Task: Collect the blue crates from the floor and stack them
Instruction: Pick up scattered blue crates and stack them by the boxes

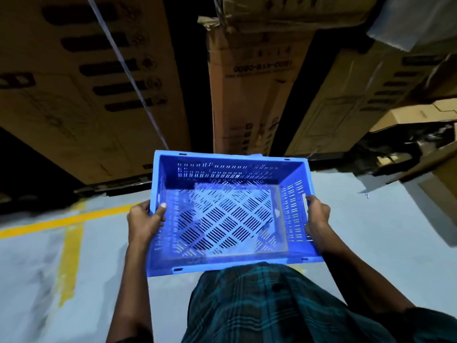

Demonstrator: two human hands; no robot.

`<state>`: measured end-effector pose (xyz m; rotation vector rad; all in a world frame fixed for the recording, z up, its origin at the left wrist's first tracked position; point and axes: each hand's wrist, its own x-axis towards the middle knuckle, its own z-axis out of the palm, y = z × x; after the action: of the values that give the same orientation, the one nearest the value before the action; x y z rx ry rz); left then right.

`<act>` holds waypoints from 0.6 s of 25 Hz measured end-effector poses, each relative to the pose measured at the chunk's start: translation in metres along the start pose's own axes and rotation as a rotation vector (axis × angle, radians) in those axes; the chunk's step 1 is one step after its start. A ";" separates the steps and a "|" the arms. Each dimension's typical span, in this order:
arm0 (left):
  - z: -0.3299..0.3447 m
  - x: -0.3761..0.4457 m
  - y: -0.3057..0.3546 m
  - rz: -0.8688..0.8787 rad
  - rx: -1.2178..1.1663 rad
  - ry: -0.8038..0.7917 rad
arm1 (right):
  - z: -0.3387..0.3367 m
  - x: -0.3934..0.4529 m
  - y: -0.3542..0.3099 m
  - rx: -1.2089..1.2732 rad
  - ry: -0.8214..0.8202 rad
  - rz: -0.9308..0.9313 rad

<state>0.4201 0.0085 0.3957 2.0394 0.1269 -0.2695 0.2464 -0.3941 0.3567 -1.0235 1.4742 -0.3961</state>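
A person carries one blue crate (pixel 230 214) in front of the body, clear of the floor (pixel 358 231), open side up and nothing inside it. The left hand (pixel 144 220) grasps the crate's left wall, thumb hooked over the rim. The right hand (pixel 317 216) grasps the right wall at its handle slot, fingers curled round the edge. The floor is smooth pale grey, marked with yellow lines (pixel 70 240) on the left that meet at a corner. Ahead, tall brown cardboard boxes (pixel 249 95) stand in a row with dark gaps between them; a thin strap (pixel 128 70) runs slantwise across the left one. The room is dim.
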 end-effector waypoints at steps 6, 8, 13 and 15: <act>-0.006 0.074 -0.034 -0.152 -0.045 -0.015 | 0.066 -0.035 -0.026 0.069 -0.064 -0.031; -0.002 0.094 -0.037 -0.185 -0.067 -0.020 | 0.083 -0.030 -0.035 0.055 -0.073 -0.021; 0.017 0.138 -0.029 -0.245 -0.074 -0.026 | 0.123 -0.011 -0.065 0.002 -0.155 -0.026; 0.026 0.151 -0.029 -0.277 -0.075 -0.003 | 0.136 0.002 -0.074 -0.045 -0.168 -0.018</act>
<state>0.5571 -0.0053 0.3220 1.9451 0.4135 -0.4342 0.3989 -0.3929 0.3834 -1.0804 1.3289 -0.2829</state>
